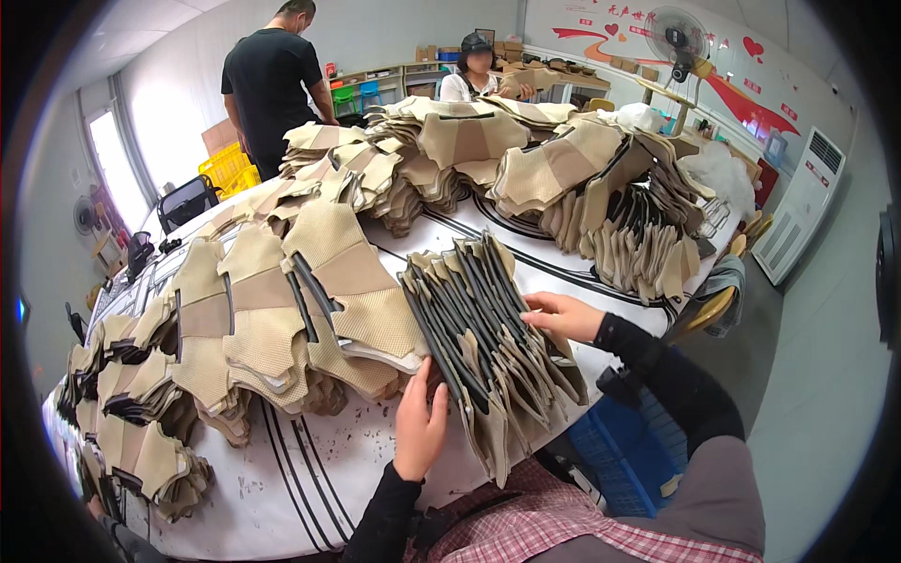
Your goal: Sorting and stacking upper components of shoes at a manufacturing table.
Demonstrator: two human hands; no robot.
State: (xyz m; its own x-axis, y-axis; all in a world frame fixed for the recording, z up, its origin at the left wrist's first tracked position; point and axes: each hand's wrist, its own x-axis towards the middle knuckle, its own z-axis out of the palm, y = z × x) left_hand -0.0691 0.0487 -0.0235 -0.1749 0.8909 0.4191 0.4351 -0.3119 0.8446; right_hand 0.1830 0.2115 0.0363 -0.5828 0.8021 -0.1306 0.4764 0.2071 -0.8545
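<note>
A bundle of beige cut fabric pieces with black edge strips (469, 310) stands on edge near the table's front, its layers packed side by side. My left hand (419, 427) is at the bundle's left side, fingers stretched upward and apart from the thumb. On the opposite side, my right hand (566, 316) lies with extended fingertips against the bundle's right edge. Neither hand is closed around a piece. Just left of the bundle lies a flat stack of beige textured pieces (352, 272) with a darker middle band.
More fabric stacks (202, 338) cover the left and far parts of the white table (282, 488). Another upright bundle (638, 244) stands far right. A blue crate (624, 450) sits below the table's right edge. Two people (274, 80) are beyond the table; a fan (678, 42) stands behind.
</note>
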